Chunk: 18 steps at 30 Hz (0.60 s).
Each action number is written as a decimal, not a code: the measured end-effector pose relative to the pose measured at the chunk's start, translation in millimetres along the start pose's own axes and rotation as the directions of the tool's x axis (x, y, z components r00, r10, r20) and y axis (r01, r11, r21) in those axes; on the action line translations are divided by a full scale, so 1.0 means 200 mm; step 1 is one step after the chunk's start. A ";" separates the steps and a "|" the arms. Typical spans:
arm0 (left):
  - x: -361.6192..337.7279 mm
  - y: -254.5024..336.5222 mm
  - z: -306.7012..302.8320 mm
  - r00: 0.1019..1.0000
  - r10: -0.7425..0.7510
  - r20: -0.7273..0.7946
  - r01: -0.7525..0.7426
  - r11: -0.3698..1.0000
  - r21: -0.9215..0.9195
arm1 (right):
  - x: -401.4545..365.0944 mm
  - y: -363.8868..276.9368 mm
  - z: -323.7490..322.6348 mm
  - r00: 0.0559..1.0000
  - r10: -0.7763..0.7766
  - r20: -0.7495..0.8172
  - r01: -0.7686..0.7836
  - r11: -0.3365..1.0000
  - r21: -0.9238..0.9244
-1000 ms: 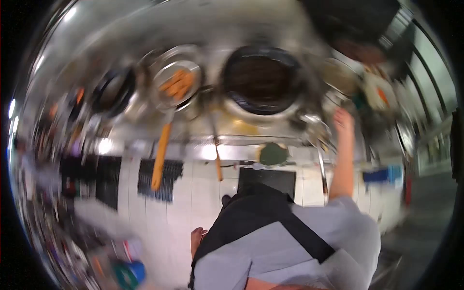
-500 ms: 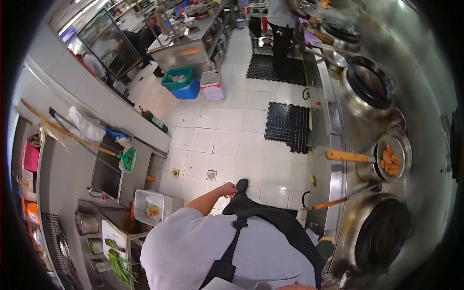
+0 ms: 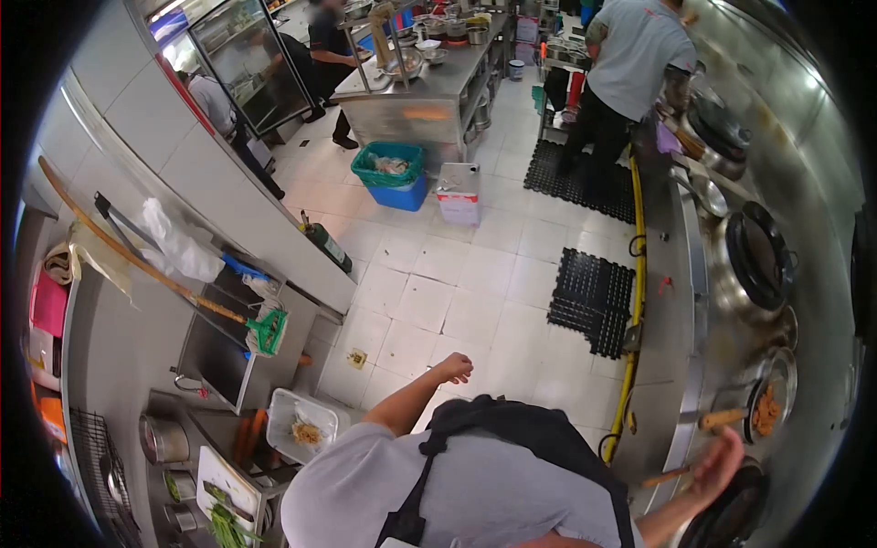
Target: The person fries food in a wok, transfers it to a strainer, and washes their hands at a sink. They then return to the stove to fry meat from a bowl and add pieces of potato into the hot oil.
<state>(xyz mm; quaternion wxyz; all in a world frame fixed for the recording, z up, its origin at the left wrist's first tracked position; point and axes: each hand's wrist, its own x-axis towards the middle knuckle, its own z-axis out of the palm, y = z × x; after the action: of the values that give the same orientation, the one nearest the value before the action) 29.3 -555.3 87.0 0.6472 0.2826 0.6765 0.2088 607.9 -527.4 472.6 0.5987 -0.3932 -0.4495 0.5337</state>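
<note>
Smooth wooden handle (image 3: pixel 722 418), shiny metal counter (image 3: pixel 717 352), matt cloth apron (image 3: pixel 521 425), glossy floor tiles (image 3: pixel 493 301), smooth plastic tub (image 3: pixel 285 418).

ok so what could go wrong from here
The right hand is right by the wooden handle; a knock could perhaps swing it and spill the orange food pieces.

That forearm also reaches close over the dark wok, which may be hot, though the picture can't show that.

The black floor mat ahead might catch a foot if the person walks down the aisle.
</note>
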 end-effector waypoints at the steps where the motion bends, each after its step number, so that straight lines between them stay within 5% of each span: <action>1: 0.01 0.08 -0.08 1.000 0.001 0.005 0.000 0.999 -0.040 | 0.13 0.07 0.25 0.992 0.128 0.017 -0.125 0.983 -0.135; 3: 0.05 0.22 -0.26 1.000 0.019 0.015 -0.017 0.994 -0.105 | 0.39 0.30 0.57 0.938 0.338 0.078 -0.265 0.843 -0.468; 7: 0.11 0.42 -0.60 0.979 0.099 -0.177 -0.155 0.928 -0.338 | 0.83 0.75 0.83 0.794 0.575 0.197 -0.116 0.461 -0.880; 10: 0.24 0.31 -0.84 0.949 0.044 -0.312 -0.183 0.882 -0.435 | 1.21 0.87 1.07 0.855 0.462 0.236 -0.044 0.517 -0.855; 14: 0.28 -0.12 -0.97 0.833 -0.180 -0.523 -0.087 0.891 -0.445 | 1.83 1.18 1.33 0.882 0.329 0.337 0.251 0.278 -0.927; 16: 0.29 -0.46 -1.03 0.859 -0.198 -0.472 0.119 0.974 -0.192 | 2.09 1.27 1.59 0.850 0.378 0.367 0.224 0.371 -0.901; 18: 0.15 -0.51 -0.99 0.952 0.019 -0.306 0.161 0.820 0.550 | 2.32 1.32 1.94 0.744 0.461 0.483 0.336 0.367 -0.867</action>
<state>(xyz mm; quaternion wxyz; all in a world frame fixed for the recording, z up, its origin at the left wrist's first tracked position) -179.4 -596.6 13.6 0.4314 0.4022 0.8074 0.0132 172.6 -38.9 387.9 0.0446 -0.4587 -0.8312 0.3109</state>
